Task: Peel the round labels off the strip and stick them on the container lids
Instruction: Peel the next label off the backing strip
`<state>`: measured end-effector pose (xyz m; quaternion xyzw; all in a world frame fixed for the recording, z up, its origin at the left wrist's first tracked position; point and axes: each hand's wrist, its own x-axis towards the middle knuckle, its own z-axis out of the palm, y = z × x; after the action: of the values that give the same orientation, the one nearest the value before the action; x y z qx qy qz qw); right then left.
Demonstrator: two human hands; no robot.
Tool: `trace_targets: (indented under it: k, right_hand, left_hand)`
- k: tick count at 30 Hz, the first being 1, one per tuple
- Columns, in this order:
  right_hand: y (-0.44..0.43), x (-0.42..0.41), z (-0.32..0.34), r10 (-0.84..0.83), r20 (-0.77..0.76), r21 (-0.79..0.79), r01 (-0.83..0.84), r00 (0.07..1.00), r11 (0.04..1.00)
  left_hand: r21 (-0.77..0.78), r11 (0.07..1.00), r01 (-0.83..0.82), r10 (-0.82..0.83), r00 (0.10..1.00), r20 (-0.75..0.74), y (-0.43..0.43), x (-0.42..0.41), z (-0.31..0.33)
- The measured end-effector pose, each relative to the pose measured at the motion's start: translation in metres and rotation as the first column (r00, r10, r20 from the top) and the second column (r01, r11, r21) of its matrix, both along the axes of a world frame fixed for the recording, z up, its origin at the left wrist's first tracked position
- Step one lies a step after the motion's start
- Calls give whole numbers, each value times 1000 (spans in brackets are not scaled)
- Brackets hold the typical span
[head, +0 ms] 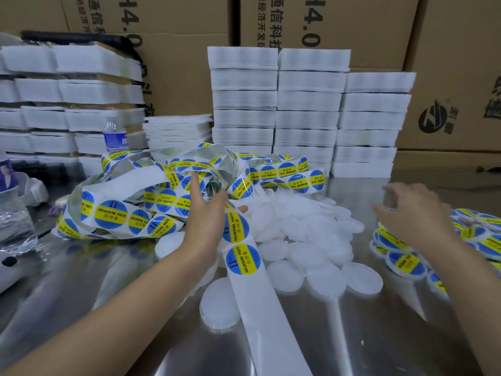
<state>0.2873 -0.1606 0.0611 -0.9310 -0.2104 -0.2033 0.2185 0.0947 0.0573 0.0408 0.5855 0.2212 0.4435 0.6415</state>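
Some labelled lids [404, 263] sit on the right, but many plain lids [311, 234] wait. The left hand [206, 213] meets the strip [265, 321], but I cannot tell if it grips. The right hand [414, 213] is loose and empty.

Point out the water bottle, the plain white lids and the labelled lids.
water bottle [115, 139]: head view, on its blue wrapper.
plain white lids [306, 229]: head view, on the middle of the heap.
labelled lids [405, 263]: head view, on the sticker of a near lid.
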Motion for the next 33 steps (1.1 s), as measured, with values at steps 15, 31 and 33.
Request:
trace_targets:
  k: [15, 31, 33]
  right_hand:
    - [49, -112, -32, 862, -134, 189, -841, 489, 506]
    - [49, -109, -29, 812, 18, 238, -792, 583, 563]
    - [50, -109, -29, 807, 33, 229, -791, 589, 568]
  left_hand:
    - [35, 993, 109, -102, 981, -166, -6, 1, -1]
    - [-20, 990, 137, -137, 951, -278, -8, 2, 0]
    - [0, 992, 129, -124, 951, -282, -8, 3, -1]
